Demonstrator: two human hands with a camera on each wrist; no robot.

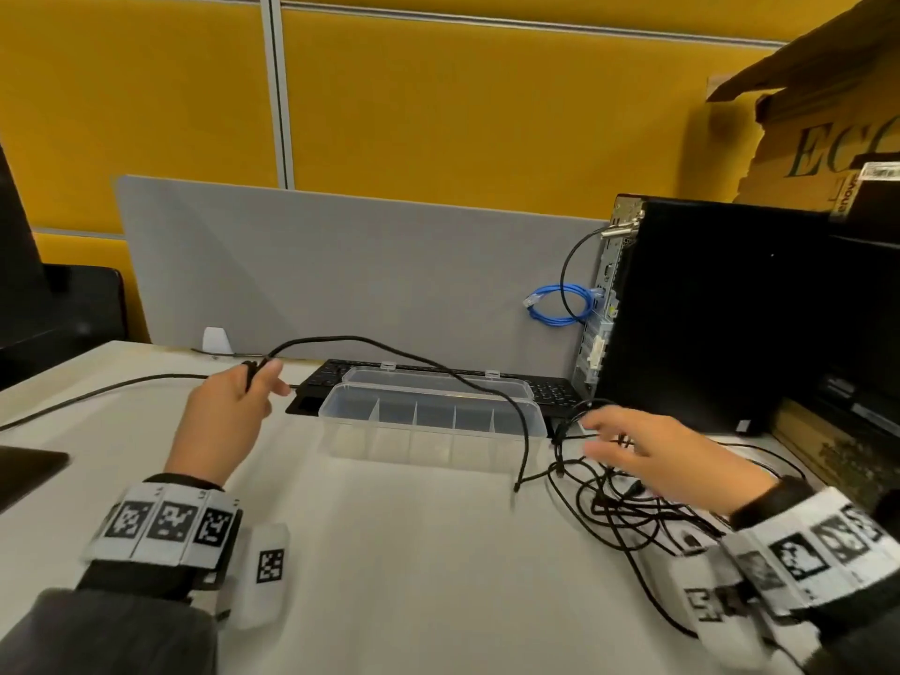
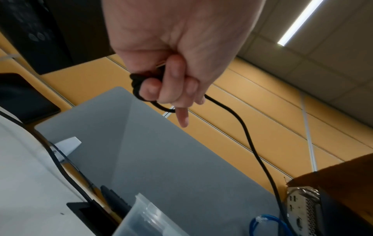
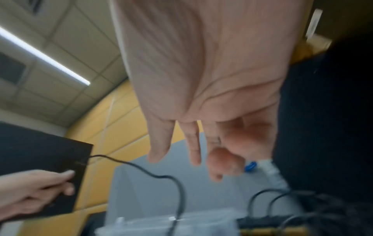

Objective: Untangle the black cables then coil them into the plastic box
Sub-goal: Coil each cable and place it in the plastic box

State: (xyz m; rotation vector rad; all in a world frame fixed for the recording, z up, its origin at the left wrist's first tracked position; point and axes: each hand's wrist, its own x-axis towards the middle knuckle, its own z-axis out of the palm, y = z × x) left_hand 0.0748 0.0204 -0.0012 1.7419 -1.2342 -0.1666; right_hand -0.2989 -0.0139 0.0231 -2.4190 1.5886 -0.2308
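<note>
Black cable (image 1: 389, 350) loops round the curled fingers of the left hand (image 1: 229, 411), arching over the clear plastic box (image 1: 433, 421), its dividers bare. Right hand (image 1: 652, 450) hovers spread above the tangle (image 1: 628, 509). Only the left wrist view shows the wound coil (image 2: 137, 86).

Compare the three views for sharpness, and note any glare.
Head view: mostly sharp, right hand slightly smeared over the tangled cables. Left wrist view: left hand and held cable fairly crisp; ceiling light glares. Right wrist view: heavy motion blur throughout.
</note>
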